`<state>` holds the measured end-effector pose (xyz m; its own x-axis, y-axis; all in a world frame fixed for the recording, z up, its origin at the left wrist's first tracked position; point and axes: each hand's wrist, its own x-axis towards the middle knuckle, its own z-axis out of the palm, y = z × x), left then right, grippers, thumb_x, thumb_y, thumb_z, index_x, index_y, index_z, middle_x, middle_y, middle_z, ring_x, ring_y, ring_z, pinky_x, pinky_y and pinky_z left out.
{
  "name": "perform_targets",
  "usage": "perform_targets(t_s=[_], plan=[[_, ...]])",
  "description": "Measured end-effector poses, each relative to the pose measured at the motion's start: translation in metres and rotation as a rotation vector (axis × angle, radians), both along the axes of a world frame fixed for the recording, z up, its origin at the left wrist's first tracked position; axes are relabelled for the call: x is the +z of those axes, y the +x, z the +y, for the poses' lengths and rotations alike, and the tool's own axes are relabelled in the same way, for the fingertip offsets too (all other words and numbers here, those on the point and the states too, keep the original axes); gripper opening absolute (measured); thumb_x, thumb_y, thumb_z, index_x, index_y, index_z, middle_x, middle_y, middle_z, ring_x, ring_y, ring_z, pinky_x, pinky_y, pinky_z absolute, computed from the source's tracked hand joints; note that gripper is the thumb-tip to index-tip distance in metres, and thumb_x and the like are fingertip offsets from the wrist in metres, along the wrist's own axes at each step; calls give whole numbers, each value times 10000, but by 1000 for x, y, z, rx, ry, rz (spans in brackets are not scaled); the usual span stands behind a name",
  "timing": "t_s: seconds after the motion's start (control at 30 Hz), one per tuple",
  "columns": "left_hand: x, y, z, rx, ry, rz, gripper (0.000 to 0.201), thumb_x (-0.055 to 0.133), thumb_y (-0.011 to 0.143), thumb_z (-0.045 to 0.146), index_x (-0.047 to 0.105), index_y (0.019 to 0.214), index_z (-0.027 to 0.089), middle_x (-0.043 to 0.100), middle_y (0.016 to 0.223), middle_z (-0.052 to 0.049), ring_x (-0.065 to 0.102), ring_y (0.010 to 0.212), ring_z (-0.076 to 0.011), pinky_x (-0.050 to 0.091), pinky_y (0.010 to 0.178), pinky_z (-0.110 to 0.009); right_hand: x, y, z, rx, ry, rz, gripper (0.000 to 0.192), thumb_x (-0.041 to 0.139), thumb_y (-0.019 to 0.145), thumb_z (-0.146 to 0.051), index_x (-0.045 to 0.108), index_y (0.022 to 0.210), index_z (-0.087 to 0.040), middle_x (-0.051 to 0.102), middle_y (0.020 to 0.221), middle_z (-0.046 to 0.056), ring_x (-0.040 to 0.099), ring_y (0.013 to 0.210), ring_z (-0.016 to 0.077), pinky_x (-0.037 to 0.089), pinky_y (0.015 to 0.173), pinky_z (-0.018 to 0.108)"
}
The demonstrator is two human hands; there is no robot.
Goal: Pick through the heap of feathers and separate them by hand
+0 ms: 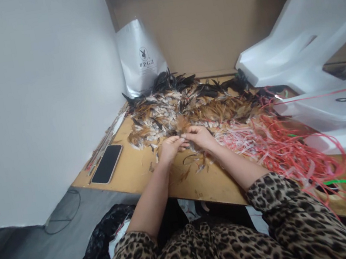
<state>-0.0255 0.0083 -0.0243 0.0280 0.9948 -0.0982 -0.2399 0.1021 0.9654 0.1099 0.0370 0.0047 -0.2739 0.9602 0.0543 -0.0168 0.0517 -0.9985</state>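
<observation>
Close together over the front of a feather pile (pixel 163 109), my two hands meet at the fingertips. A small tuft of brown feathers (pixel 181 123) stands up from between them. My left hand (pixel 172 148) pinches the tuft's lower end with thumb and fingers. From the other side, my right hand (pixel 200 137) is closed on the same tuft. The pile behind is brown and white, with black feathers (pixel 178 80) along the back. Loose dark feathers (pixel 196 161) lie on the table below my hands. The fingers hide the base of the tuft.
A tangle of red and pink strips (pixel 272 148) covers the table's right side, beside white moulded pieces (pixel 305 45). A phone (pixel 107 164) lies at the left. A silver-white bag (pixel 139 60) stands at the back. A white panel (pixel 34 91) borders the left.
</observation>
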Motion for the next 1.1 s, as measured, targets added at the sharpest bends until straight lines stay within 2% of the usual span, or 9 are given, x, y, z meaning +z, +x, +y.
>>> perform_targets(t_s=[0.2,0.37,0.47,0.57,0.67,0.73,0.87,1.1], plan=[[1,2,-2,-8,20,20,321,693,621,372,643,787,101,701,793,-103,647,609,-143,441,500,-200,-3,-1,-2,-28,-24,45,343,739,534,-424,527,528,-154,504,501,-51,428,492,70,318,508,216],[1,1,-1,-2,4,-23,288,703,623,355,632,750,106,700,785,-99,639,594,-128,429,498,-190,-5,-1,-1,2,-3,17,277,709,592,-399,582,608,-154,571,575,-30,486,532,84,377,553,226],[1,-2,0,29,-16,-133,268,719,619,334,612,722,111,695,741,-79,630,588,-112,424,507,-180,-9,0,0,41,129,-44,276,688,632,-364,628,810,-162,652,743,13,582,657,126,451,652,262],[1,-3,0,31,-18,-255,253,720,636,305,629,768,109,701,800,-77,627,627,-93,445,569,-180,-11,4,-1,38,433,-242,356,646,695,-317,602,1020,-178,672,929,62,617,832,173,464,784,319],[1,-3,0,-10,-35,-311,234,720,649,271,652,801,107,700,874,-92,638,716,-105,458,654,-196,-11,7,-2,-22,748,-554,343,591,756,-285,586,1081,-178,655,1025,97,594,936,212,428,850,356],[1,-3,0,-28,-47,-330,220,722,649,262,661,796,108,700,877,-96,643,751,-119,459,701,-215,-10,8,-3,-37,866,-683,324,567,781,-286,582,1083,-169,658,1005,103,590,933,224,417,845,357],[2,-3,-1,-37,-49,-354,212,727,643,262,674,785,114,701,864,-94,646,791,-139,455,772,-251,-10,7,-3,-59,938,-757,302,555,800,-316,582,1064,-171,671,937,88,593,869,215,402,829,339],[0,-2,-1,11,-22,-277,215,724,645,287,665,751,110,703,836,-92,644,757,-132,453,757,-246,-6,6,-5,-58,878,-746,285,569,791,-351,610,1011,-175,678,898,86,599,847,215,391,807,336]])
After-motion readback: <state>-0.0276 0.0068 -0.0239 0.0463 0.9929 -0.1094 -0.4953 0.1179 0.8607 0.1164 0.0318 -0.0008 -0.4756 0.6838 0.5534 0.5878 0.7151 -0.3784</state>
